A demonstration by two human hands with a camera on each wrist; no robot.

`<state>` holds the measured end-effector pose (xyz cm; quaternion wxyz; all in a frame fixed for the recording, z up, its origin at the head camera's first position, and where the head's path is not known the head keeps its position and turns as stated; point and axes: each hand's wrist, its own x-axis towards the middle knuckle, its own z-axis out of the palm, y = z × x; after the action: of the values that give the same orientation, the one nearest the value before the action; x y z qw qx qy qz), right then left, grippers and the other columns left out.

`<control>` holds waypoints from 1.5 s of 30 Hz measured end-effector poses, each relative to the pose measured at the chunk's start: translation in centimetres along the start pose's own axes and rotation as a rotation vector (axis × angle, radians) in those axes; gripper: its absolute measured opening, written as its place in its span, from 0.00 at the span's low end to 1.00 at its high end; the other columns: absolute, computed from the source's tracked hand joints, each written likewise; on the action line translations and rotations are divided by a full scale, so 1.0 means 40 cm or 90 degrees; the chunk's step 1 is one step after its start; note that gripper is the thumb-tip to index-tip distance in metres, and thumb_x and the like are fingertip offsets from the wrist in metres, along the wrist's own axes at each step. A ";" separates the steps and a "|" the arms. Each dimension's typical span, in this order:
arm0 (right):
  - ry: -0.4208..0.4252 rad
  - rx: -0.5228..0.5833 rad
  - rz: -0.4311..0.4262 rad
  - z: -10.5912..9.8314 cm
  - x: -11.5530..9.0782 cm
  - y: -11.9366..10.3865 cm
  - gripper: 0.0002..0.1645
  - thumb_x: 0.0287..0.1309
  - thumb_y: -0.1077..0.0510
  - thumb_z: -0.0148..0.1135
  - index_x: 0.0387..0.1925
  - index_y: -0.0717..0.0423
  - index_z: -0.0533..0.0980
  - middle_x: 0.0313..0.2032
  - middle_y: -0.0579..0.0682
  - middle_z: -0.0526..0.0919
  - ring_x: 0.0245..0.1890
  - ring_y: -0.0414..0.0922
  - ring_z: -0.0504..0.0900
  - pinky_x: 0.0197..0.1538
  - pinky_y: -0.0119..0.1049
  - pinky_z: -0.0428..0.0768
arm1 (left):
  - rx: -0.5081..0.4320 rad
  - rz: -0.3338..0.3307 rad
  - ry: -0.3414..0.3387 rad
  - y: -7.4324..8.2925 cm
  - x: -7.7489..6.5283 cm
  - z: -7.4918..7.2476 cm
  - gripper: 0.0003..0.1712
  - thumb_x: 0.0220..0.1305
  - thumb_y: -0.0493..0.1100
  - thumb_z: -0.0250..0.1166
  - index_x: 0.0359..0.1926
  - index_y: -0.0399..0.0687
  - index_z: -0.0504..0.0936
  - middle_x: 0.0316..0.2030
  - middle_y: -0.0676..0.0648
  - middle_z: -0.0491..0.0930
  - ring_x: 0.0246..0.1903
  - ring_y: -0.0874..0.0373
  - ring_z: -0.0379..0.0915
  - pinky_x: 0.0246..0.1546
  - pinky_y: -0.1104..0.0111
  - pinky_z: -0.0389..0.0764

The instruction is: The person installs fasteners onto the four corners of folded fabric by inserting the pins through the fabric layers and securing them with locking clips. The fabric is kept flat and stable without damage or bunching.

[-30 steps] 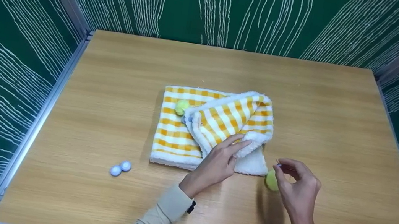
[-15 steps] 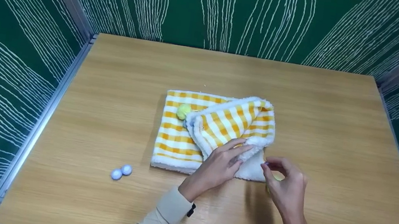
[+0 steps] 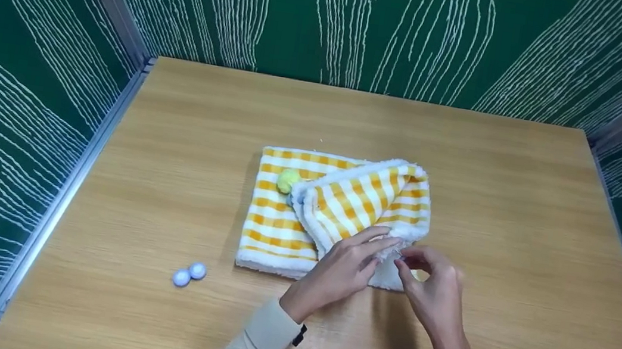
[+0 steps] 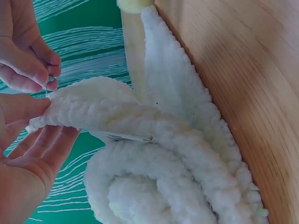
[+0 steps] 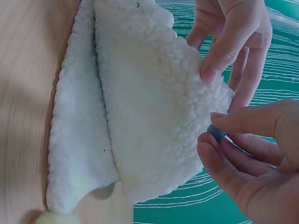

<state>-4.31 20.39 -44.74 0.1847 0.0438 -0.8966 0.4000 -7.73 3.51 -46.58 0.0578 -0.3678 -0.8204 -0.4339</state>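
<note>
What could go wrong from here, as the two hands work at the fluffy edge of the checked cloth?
The right hand pinches what looks like a blue-headed pin. Its thin shaft is close to the left hand, so a prick seems possible.

The head is small and held by fingertips, so it might slip and get lost in the checked cloth.

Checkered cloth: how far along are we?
Apparently done: the checkered cloth has a flap folded over, a yellow-green pompom beside its tip; fastening can't be told. In hand: the left hand pinches the fleecy edge and the right hand a blue-headed pin. Left, probably: pushing the pin in, as its shaft shows bare; two pale-blue balls lie apart from the cloth.
</note>
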 end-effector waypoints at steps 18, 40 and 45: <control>0.063 0.034 -0.040 0.019 -0.007 0.004 0.11 0.40 0.76 0.71 0.30 0.67 0.82 0.28 0.54 0.85 0.27 0.46 0.84 0.36 0.19 0.77 | 0.001 0.025 0.001 -0.001 -0.004 0.018 0.23 0.67 0.33 0.54 0.63 0.40 0.71 0.61 0.45 0.69 0.32 0.69 0.68 0.33 0.87 0.68; 0.088 0.028 -0.027 0.024 -0.005 -0.001 0.09 0.40 0.75 0.70 0.28 0.67 0.82 0.26 0.53 0.85 0.26 0.45 0.83 0.35 0.19 0.76 | 0.008 0.036 0.001 -0.006 -0.001 0.020 0.23 0.67 0.32 0.54 0.63 0.41 0.71 0.61 0.46 0.69 0.39 0.68 0.72 0.36 0.86 0.69; 0.086 0.032 -0.015 0.027 -0.003 -0.006 0.09 0.41 0.74 0.70 0.29 0.66 0.82 0.27 0.53 0.85 0.26 0.45 0.83 0.34 0.21 0.77 | 0.000 0.035 -0.003 -0.006 -0.003 0.021 0.25 0.65 0.30 0.55 0.63 0.40 0.71 0.61 0.46 0.69 0.39 0.68 0.71 0.33 0.87 0.68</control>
<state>-4.48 19.43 -45.27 0.2481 0.0322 -0.8713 0.4222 -7.62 4.00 -47.30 0.0679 -0.3910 -0.8103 -0.4312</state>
